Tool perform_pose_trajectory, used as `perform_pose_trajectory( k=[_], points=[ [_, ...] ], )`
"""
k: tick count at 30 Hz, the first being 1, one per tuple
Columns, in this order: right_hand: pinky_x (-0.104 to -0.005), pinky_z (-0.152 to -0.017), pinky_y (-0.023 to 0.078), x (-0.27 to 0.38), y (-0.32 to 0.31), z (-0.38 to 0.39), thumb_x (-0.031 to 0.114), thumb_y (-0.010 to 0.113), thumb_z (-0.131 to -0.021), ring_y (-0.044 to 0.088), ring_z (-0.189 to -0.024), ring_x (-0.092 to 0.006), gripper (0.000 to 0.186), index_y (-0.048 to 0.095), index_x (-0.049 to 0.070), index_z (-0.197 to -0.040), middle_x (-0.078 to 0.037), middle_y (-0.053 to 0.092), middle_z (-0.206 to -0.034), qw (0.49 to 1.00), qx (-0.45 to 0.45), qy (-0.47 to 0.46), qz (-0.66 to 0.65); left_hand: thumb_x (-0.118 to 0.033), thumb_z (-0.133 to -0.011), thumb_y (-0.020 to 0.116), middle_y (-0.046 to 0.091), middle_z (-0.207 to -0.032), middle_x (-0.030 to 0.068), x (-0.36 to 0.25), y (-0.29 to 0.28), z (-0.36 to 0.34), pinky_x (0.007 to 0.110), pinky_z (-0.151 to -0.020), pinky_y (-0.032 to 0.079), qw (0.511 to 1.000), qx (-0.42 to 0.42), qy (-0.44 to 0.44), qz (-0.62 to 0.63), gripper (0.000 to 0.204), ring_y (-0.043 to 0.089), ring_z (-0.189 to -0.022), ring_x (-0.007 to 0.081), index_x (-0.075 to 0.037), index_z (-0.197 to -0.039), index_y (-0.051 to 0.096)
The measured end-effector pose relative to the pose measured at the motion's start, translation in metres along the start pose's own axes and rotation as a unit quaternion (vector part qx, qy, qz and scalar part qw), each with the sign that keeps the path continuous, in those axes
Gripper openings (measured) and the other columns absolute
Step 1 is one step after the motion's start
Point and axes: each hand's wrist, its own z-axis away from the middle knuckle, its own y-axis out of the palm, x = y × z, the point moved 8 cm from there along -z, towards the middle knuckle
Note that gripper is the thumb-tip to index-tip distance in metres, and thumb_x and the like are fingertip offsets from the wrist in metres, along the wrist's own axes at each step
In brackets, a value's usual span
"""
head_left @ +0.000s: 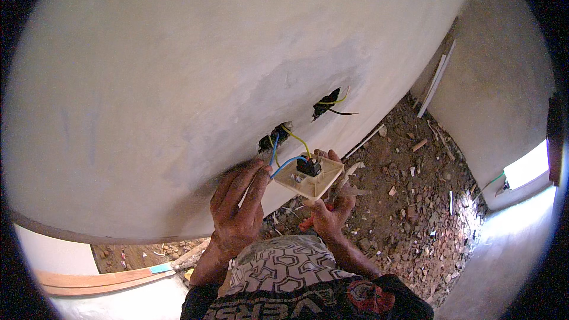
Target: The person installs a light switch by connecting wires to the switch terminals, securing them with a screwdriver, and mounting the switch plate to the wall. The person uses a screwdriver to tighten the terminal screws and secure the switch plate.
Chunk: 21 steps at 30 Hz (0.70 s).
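My left hand (240,204) is closed, its fingertips pinching a blue wire (284,165) beside the lower ragged wall hole (267,142). The wire loops to a black switch module (308,166) on the back of a square cream plate (320,182), with yellow wires also running out of the hole. My right hand (335,216) grips the plate from below and the right, along with a red-handled tool (306,223), partly hidden by the fingers. A second hole (326,102) higher on the right has yellow and dark wires hanging out.
The plastered wall (148,71) fills the upper view. Rubble ground (409,201) lies below, with wooden strips (95,278) at lower left and white lengths (437,74) leaning at upper right. Another wall (486,83) at the right has a bright opening (527,166) with a green wire.
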Motion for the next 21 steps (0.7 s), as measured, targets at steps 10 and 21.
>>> perform_pose_trajectory(
  k=[10,21],
  points=[
    [-0.0415,-0.107,0.045,0.020,0.013,-0.008,0.008,0.088,-0.068,0.050,-0.129,-0.0293,0.104,0.025,-0.004,-0.150,-0.020,0.047,-0.143,1.000,-0.013,-0.022,0.017,0.010,-0.072,0.065,0.068,-0.112,0.0153,-0.002,-0.002,-0.007,0.041,-0.079,0.056,1.000,0.012,0.005,-0.009,0.037,0.068,-0.093,0.0314,0.003,-0.108,0.068],
    [-0.0398,-0.101,0.050,0.027,0.018,-0.010,0.004,0.082,-0.072,0.054,-0.124,-0.0275,0.094,0.029,-0.003,-0.149,-0.019,0.049,-0.142,0.992,0.008,-0.093,0.086,0.005,-0.076,0.078,0.068,-0.105,0.0172,0.011,0.021,0.052,0.035,-0.069,0.057,0.978,-0.101,-0.108,0.144,0.027,0.070,-0.082,0.0270,0.002,-0.102,0.069]
  ],
)
